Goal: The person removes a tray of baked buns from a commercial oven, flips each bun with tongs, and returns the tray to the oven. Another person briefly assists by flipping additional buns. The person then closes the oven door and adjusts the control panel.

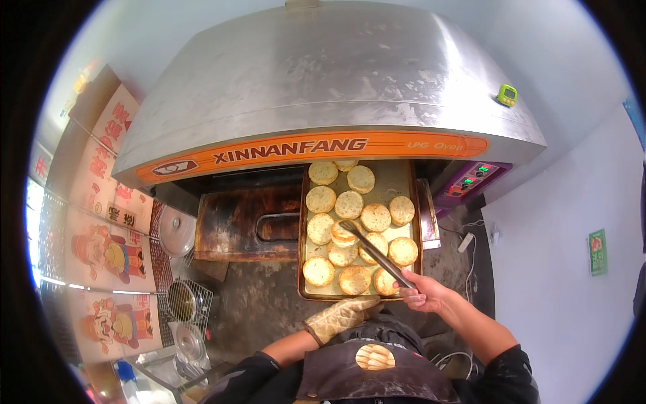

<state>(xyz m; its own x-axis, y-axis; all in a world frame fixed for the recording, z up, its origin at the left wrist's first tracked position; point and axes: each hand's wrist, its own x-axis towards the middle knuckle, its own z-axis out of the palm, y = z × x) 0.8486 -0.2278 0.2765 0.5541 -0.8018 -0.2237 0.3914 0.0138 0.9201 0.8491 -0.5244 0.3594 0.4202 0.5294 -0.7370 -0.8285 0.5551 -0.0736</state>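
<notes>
A large baking tray bearing many round browned flatbreads juts out of the oven mouth. My right hand grips metal tongs near the tray's front right corner. The tongs' far end meets a flatbread near the tray's middle, which looks raised over those around it. My left hand, in a quilted oven mitt, is at the tray's front edge; its fingers are partly hidden, so whether it grips the tray cannot be told.
The steel gas oven stands ahead, its open metal door under the tray. A control panel is at right, and a green timer sits on the hood. At left are a round lid and a pot by a wire rack.
</notes>
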